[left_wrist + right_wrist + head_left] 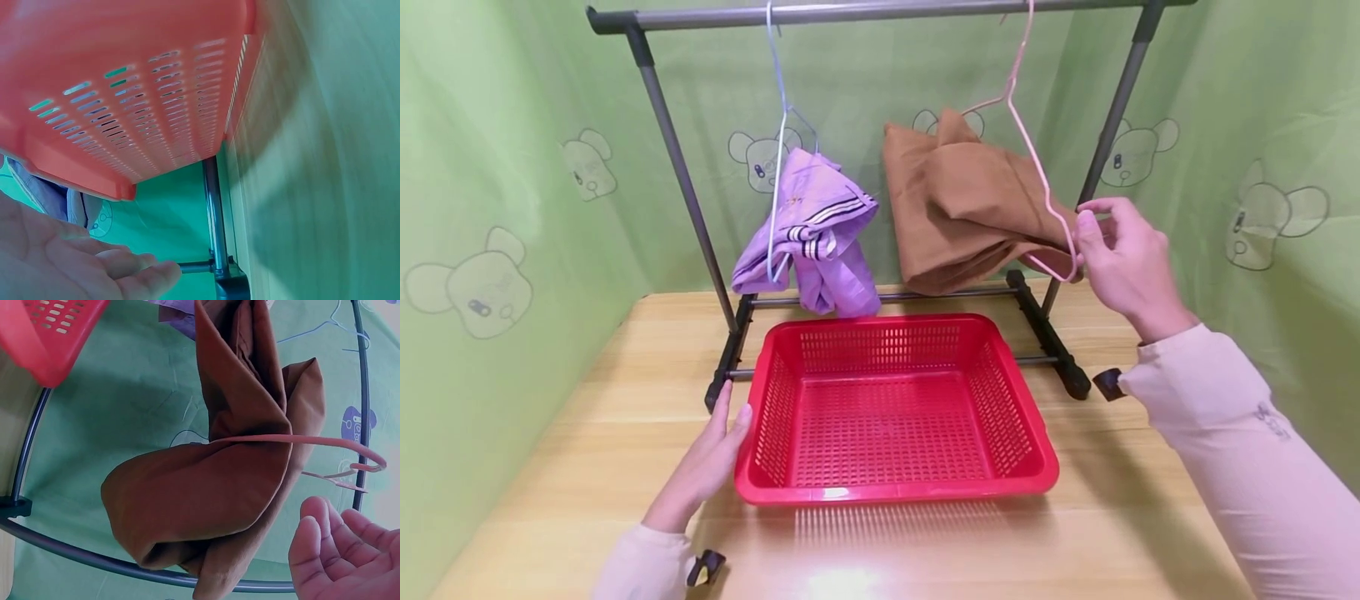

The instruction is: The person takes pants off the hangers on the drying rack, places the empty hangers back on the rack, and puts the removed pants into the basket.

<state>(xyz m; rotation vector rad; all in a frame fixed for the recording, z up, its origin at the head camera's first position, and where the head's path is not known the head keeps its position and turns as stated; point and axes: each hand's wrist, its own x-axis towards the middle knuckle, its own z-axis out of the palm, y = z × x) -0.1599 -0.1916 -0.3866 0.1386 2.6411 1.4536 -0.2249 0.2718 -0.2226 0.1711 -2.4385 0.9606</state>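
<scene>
A folded brown garment (977, 187) hangs through a pink hanger (1030, 148). My right hand (1127, 262) is at that hanger's lower right corner, thumb and fingers loosely bent. In the right wrist view a small gap separates the fingertips from the hanger and the brown cloth (194, 494), and nothing is held. Beside the left wall of a red plastic basket (895, 492) is my left hand (706, 458), its fingers extended; whether it touches the rim is unclear. The left wrist view shows that hand (75, 262) with straight fingers near the basket's slotted side (187, 25).
A blue hanger (786, 108) carries a purple garment with striped trim (820, 208). Both hangers hook on the top bar (895, 12) of a metal rack, whose black feet (1071, 375) stand behind the basket on the wooden table (647, 358). Green cloth (490, 167) surrounds it.
</scene>
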